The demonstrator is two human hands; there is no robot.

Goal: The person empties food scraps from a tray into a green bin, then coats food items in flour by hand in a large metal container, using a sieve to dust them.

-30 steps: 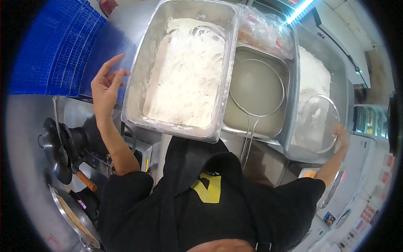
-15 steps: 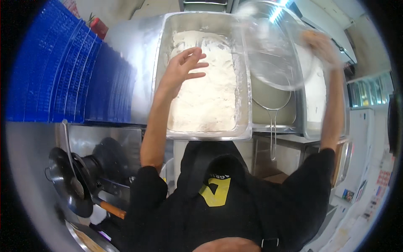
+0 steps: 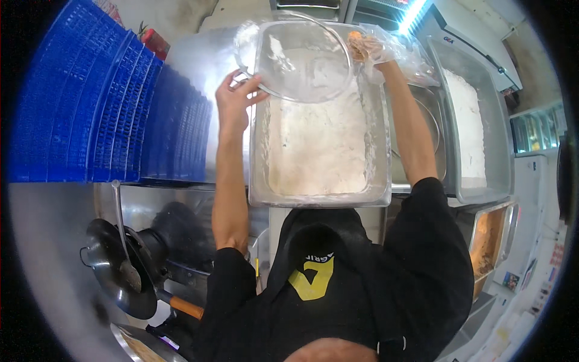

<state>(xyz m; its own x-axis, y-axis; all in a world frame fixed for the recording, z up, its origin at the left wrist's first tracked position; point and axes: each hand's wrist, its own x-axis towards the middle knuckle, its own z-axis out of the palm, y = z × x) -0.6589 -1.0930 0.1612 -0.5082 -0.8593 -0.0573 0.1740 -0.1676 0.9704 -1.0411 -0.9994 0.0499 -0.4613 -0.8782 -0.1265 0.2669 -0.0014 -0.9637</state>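
Observation:
A clear round bowl [image 3: 307, 66] is tilted in the air above the far half of a metal tray [image 3: 259, 196] of white flour-like powder [image 3: 319, 151]. My left hand [image 3: 235, 99] pinches the bowl's left rim between thumb and fingers. My right hand [image 3: 371, 49] is closed at the right rim. Crinkled clear plastic [image 3: 410, 60] hangs beside that hand, and something orange-brown shows at its fingers. Their exact shape is blurred. A round strainer [image 3: 433, 117] rests in a metal basin right of the tray, partly covered by my right forearm.
Stacked blue plastic crates [image 3: 78, 102] stand at the left. A second deep tray [image 3: 503, 175] with white powder [image 3: 467, 114] lies at the right. Below left are a black wok [image 3: 142, 301] and a ladle [image 3: 119, 211]. A metal pan [image 3: 509, 241] sits at lower right.
The bowl has swung left from above the basin to above the powder tray, with my right hand moving left too. My left hand, earlier empty over the powder, has taken the bowl's rim.

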